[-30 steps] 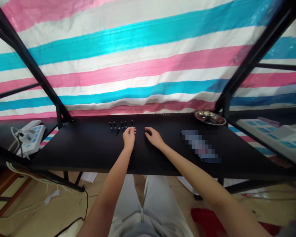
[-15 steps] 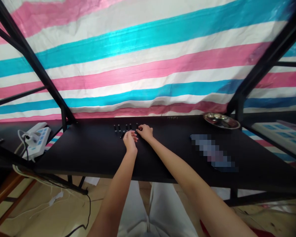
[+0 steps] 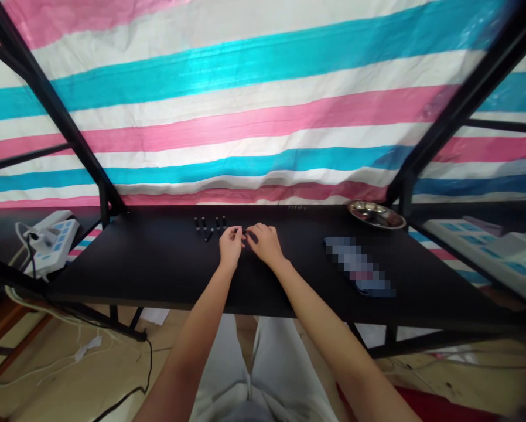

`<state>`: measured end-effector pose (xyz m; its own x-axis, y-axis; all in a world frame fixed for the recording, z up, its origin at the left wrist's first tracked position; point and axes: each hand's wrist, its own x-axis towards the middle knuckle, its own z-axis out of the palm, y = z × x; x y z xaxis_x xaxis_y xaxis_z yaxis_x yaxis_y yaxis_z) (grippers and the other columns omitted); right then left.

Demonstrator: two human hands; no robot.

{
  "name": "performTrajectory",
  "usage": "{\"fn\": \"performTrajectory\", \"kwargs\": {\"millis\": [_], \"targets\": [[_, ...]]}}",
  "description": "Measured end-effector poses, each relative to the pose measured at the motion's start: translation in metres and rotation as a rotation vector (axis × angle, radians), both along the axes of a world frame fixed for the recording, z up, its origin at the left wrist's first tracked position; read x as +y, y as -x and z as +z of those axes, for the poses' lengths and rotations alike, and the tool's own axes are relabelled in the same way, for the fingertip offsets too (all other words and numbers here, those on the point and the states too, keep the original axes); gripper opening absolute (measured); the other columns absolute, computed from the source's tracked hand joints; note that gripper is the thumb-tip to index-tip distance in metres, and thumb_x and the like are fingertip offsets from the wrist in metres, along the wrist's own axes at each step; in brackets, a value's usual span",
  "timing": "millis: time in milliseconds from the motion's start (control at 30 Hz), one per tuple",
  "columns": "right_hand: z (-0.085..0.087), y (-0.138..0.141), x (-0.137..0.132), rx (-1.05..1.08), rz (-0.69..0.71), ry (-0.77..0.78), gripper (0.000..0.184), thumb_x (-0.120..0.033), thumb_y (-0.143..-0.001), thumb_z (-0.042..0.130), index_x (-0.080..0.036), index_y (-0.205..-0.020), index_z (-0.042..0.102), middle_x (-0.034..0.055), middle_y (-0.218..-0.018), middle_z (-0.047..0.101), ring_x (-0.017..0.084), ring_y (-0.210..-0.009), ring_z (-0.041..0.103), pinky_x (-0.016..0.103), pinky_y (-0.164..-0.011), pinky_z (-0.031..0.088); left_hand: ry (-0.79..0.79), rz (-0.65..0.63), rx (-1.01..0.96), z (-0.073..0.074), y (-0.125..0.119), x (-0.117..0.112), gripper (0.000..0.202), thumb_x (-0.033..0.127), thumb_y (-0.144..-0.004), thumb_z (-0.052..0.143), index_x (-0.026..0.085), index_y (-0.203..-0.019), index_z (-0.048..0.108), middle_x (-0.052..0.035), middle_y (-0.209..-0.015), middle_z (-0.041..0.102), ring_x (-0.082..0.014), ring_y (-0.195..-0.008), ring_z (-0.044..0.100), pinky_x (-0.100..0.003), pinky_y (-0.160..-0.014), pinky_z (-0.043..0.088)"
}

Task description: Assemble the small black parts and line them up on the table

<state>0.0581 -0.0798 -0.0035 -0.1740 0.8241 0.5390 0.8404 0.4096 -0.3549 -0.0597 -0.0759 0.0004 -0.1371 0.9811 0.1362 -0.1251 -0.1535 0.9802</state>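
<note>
My right hand [image 3: 266, 243] pinches a small black piece [image 3: 250, 237] at the desk's [image 3: 157, 264] far middle, left hand [image 3: 230, 246] fingers narrow beside it; I'd work gently, clear of the standing row [image 3: 210, 223].

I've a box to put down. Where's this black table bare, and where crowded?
Bare: the table left of the small black pieces, and between the right hand and the blurred object. Crowded: back middle, where the left hand meets the right beside the pieces; a metal dish fills the back right corner.
</note>
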Motion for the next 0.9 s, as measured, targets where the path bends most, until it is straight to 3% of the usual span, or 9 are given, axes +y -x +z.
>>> {"fn": "performTrajectory", "kwargs": {"millis": [133,233,367,900], "targets": [[-0.0086,-0.0057,0.0009,0.411,-0.006,0.054,0.032,-0.032,-0.087,0.029,-0.018,-0.098,0.055,0.0066,-0.090,0.060,0.016,-0.079,0.055,0.027,-0.071,0.039,0.024,-0.111,-0.041,0.0038,-0.0008,-0.0031,0.020,0.027,-0.073,0.058,0.013,-0.087,0.057,-0.0007,-0.066,0.060,-0.0045,-0.040,0.048,-0.017,-0.038,0.031],[-0.0108,-0.0056,0.0006,0.573,-0.020,0.151,0.042,-0.044,-0.088,0.023,-0.019,-0.076,0.054,0.0024,-0.068,0.057,0.014,-0.062,0.051,0.025,-0.061,0.038,0.024,-0.233,-0.031,0.0053,-0.0021,-0.0053,0.021,0.026,-0.072,0.059,0.013,-0.089,0.057,-0.0019,-0.069,0.062,-0.0053,-0.041,0.051,-0.017,-0.039,0.031],[-0.0082,-0.0045,-0.0021,0.609,-0.043,0.193,0.051,-0.057,-0.084,0.025,-0.019,-0.056,0.045,-0.0007,-0.051,0.047,0.012,-0.052,0.043,0.024,-0.052,0.033,0.020,-0.312,0.005,0.0037,-0.0036,-0.0061,0.025,0.030,-0.072,0.060,0.014,-0.091,0.055,-0.0026,-0.071,0.064,-0.0060,-0.042,0.053,-0.017,-0.040,0.032],[-0.0045,-0.0029,-0.0059,0.692,-0.006,0.135,0.050,-0.058,-0.083,0.026,-0.020,-0.053,0.034,-0.0030,-0.049,0.035,0.010,-0.050,0.033,0.023,-0.050,0.028,-0.073,-0.210,0.062,0.0004,-0.0064,-0.0053,0.029,0.043,-0.074,0.056,0.016,-0.078,0.050,-0.0009,-0.065,0.061,-0.0063,-0.039,0.050,-0.018,-0.039,0.029]]}}
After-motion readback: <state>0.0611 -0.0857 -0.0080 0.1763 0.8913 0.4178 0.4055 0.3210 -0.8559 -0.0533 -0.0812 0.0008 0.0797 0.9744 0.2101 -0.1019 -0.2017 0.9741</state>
